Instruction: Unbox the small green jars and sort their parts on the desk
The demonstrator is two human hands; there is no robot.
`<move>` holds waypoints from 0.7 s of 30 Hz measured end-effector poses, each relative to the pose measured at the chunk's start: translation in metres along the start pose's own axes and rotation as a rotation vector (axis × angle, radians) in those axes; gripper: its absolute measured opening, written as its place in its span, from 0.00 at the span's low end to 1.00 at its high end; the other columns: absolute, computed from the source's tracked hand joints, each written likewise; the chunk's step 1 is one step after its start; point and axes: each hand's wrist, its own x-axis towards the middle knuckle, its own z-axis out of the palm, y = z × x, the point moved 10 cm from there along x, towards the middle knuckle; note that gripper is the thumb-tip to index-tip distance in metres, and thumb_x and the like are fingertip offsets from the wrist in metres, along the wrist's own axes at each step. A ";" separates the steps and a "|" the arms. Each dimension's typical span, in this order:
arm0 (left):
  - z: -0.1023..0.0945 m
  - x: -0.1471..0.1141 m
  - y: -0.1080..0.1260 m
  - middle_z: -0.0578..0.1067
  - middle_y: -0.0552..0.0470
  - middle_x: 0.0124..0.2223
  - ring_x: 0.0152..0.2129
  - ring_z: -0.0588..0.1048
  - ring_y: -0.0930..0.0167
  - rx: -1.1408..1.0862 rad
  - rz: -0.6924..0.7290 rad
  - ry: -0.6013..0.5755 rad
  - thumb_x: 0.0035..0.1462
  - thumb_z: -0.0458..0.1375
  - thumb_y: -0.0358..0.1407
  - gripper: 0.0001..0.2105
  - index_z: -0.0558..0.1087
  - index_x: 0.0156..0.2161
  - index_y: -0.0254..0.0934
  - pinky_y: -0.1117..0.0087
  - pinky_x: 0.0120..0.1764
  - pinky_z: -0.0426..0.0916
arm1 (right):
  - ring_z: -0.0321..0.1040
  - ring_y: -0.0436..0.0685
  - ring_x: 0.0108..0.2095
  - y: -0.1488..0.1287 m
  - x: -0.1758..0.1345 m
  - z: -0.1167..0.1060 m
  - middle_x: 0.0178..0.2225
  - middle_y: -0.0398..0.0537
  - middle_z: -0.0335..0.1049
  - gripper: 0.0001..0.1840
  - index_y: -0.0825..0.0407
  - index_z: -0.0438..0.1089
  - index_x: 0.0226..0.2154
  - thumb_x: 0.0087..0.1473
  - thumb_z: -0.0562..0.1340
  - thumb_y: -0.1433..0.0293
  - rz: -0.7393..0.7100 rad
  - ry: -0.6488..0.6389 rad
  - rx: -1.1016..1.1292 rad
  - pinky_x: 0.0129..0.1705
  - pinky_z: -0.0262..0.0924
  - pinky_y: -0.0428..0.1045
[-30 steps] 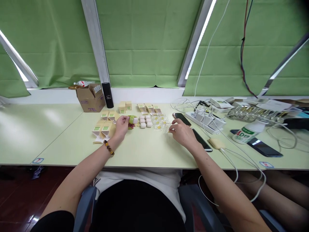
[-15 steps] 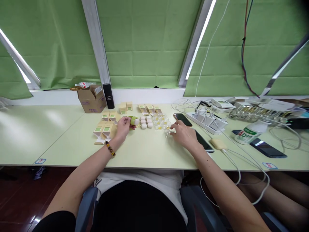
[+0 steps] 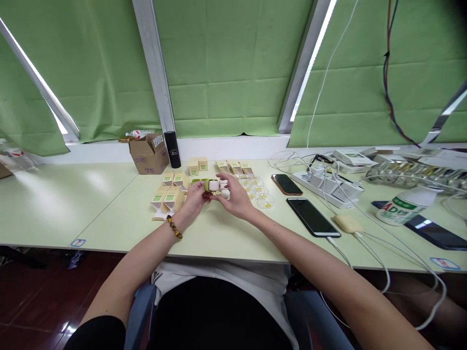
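My left hand [image 3: 196, 197] is closed on a green-wrapped white piece [image 3: 214, 185], a small rounded block in a green band. Facing it from the right, my right hand [image 3: 235, 195] has thumb and forefinger apart around the block's end; any contact is hard to make out. White rounded pieces [image 3: 225, 193] show partly between its fingers. Just right of that hand lie several clear plastic cups [image 3: 265, 201] with yellow centres. Left of my hands stand small cream boxes [image 3: 171, 198] with green labels and open flaps, and more open boxes [image 3: 235, 168] stand behind.
A cardboard carton [image 3: 150, 158] and a black cylinder [image 3: 172, 149] stand at the back left. To the right are phones [image 3: 312, 217], a power strip [image 3: 328, 189] with trailing cables, a beige puck [image 3: 348, 223] and a white bottle [image 3: 408, 206] lying tilted.
My right hand has left the clear plastic cups and moved left to the green-wrapped piece. My left hand still holds that piece. The view has shifted slightly.
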 end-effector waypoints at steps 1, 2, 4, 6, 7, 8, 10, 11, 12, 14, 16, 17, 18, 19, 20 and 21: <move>0.000 0.000 0.000 0.76 0.53 0.29 0.21 0.71 0.77 -0.004 -0.005 0.004 0.53 0.67 0.34 0.08 0.71 0.35 0.37 0.74 0.25 0.65 | 0.69 0.67 0.59 0.003 0.001 0.006 0.61 0.55 0.70 0.33 0.44 0.63 0.62 0.56 0.71 0.63 -0.003 0.007 0.039 0.57 0.70 0.62; -0.001 0.000 -0.001 0.76 0.53 0.29 0.21 0.71 0.77 -0.009 -0.010 0.006 0.51 0.67 0.34 0.09 0.71 0.35 0.37 0.74 0.25 0.63 | 0.69 0.66 0.58 0.004 0.002 0.010 0.60 0.54 0.70 0.31 0.44 0.63 0.61 0.57 0.70 0.64 -0.012 0.021 0.082 0.57 0.70 0.62; 0.002 -0.001 0.000 0.75 0.53 0.29 0.21 0.69 0.77 -0.011 -0.019 -0.008 0.49 0.68 0.34 0.10 0.72 0.34 0.36 0.75 0.24 0.60 | 0.69 0.64 0.57 0.007 0.001 0.013 0.59 0.53 0.70 0.27 0.44 0.65 0.58 0.57 0.69 0.67 -0.018 0.056 0.163 0.58 0.70 0.60; 0.007 -0.004 0.000 0.76 0.53 0.29 0.21 0.69 0.78 0.002 -0.035 -0.042 0.49 0.69 0.35 0.11 0.72 0.33 0.36 0.75 0.24 0.60 | 0.70 0.62 0.56 0.009 0.000 0.012 0.57 0.52 0.71 0.24 0.44 0.67 0.56 0.58 0.67 0.68 -0.015 0.089 0.221 0.57 0.71 0.59; 0.010 -0.005 0.000 0.76 0.52 0.29 0.21 0.70 0.78 0.011 -0.044 -0.063 0.49 0.69 0.36 0.11 0.72 0.33 0.36 0.75 0.24 0.60 | 0.71 0.62 0.55 0.009 -0.002 0.011 0.56 0.52 0.72 0.23 0.44 0.68 0.55 0.58 0.67 0.69 -0.015 0.107 0.241 0.56 0.71 0.59; 0.013 -0.007 0.000 0.77 0.52 0.30 0.22 0.70 0.78 0.020 -0.051 -0.086 0.49 0.70 0.37 0.12 0.72 0.34 0.35 0.76 0.25 0.61 | 0.71 0.62 0.53 0.008 -0.003 0.009 0.55 0.51 0.73 0.22 0.44 0.68 0.55 0.57 0.67 0.69 -0.022 0.123 0.258 0.55 0.71 0.59; 0.018 -0.009 0.000 0.77 0.51 0.32 0.24 0.72 0.77 0.043 -0.053 -0.122 0.50 0.70 0.39 0.13 0.72 0.34 0.35 0.76 0.26 0.63 | 0.72 0.61 0.52 0.006 -0.006 0.005 0.53 0.50 0.74 0.22 0.45 0.70 0.53 0.56 0.68 0.70 -0.048 0.154 0.286 0.54 0.71 0.59; 0.018 -0.009 0.001 0.78 0.50 0.33 0.25 0.73 0.76 0.060 -0.043 -0.126 0.51 0.70 0.40 0.14 0.72 0.35 0.35 0.76 0.26 0.64 | 0.72 0.61 0.51 0.006 -0.007 0.002 0.52 0.49 0.74 0.22 0.45 0.70 0.52 0.55 0.69 0.70 -0.058 0.170 0.294 0.53 0.71 0.60; 0.017 -0.009 0.002 0.78 0.50 0.34 0.25 0.73 0.76 0.086 -0.026 -0.119 0.52 0.70 0.40 0.14 0.72 0.36 0.35 0.76 0.26 0.65 | 0.72 0.61 0.51 0.006 -0.008 0.000 0.51 0.49 0.75 0.22 0.45 0.70 0.52 0.54 0.69 0.70 -0.064 0.184 0.297 0.53 0.71 0.60; 0.011 -0.006 0.007 0.78 0.50 0.34 0.27 0.74 0.74 0.165 0.031 -0.070 0.55 0.68 0.41 0.13 0.73 0.39 0.36 0.74 0.27 0.68 | 0.72 0.61 0.50 0.008 -0.009 -0.005 0.51 0.49 0.74 0.23 0.44 0.70 0.51 0.53 0.70 0.70 -0.066 0.213 0.290 0.53 0.71 0.60; 0.003 -0.004 0.015 0.79 0.49 0.36 0.29 0.76 0.72 0.257 0.120 -0.008 0.58 0.66 0.40 0.12 0.73 0.42 0.37 0.73 0.29 0.69 | 0.72 0.62 0.50 0.012 -0.009 -0.010 0.50 0.49 0.73 0.23 0.45 0.71 0.50 0.52 0.70 0.70 -0.061 0.240 0.272 0.53 0.71 0.60; 0.001 -0.004 0.020 0.80 0.48 0.37 0.32 0.77 0.71 0.300 0.174 0.012 0.60 0.65 0.39 0.11 0.72 0.44 0.37 0.72 0.31 0.70 | 0.71 0.62 0.51 0.013 -0.009 -0.012 0.50 0.49 0.73 0.22 0.45 0.71 0.50 0.51 0.70 0.70 -0.060 0.251 0.262 0.53 0.71 0.60; 0.000 -0.005 0.025 0.81 0.48 0.39 0.35 0.79 0.70 0.339 0.233 0.021 0.62 0.63 0.38 0.10 0.71 0.46 0.38 0.71 0.34 0.70 | 0.71 0.63 0.51 0.014 -0.009 -0.013 0.50 0.50 0.73 0.22 0.45 0.70 0.49 0.51 0.70 0.70 -0.059 0.257 0.253 0.52 0.71 0.60; 0.000 -0.006 0.030 0.81 0.47 0.42 0.39 0.79 0.69 0.377 0.294 0.021 0.64 0.61 0.37 0.09 0.71 0.47 0.39 0.70 0.37 0.71 | 0.70 0.63 0.51 0.015 -0.009 -0.014 0.50 0.50 0.73 0.22 0.45 0.70 0.49 0.51 0.70 0.70 -0.058 0.258 0.245 0.52 0.71 0.60; 0.001 -0.009 0.036 0.81 0.46 0.44 0.42 0.80 0.68 0.418 0.356 0.015 0.65 0.60 0.35 0.09 0.70 0.49 0.39 0.69 0.40 0.72 | 0.70 0.63 0.51 0.016 -0.008 -0.015 0.50 0.50 0.73 0.22 0.45 0.70 0.49 0.51 0.70 0.70 -0.058 0.254 0.240 0.52 0.71 0.60; 0.003 -0.012 0.041 0.81 0.45 0.47 0.46 0.80 0.67 0.464 0.415 0.009 0.66 0.58 0.34 0.09 0.69 0.50 0.40 0.67 0.43 0.72 | 0.70 0.63 0.51 0.016 -0.008 -0.015 0.49 0.50 0.73 0.21 0.45 0.70 0.48 0.51 0.70 0.70 -0.058 0.249 0.237 0.52 0.70 0.60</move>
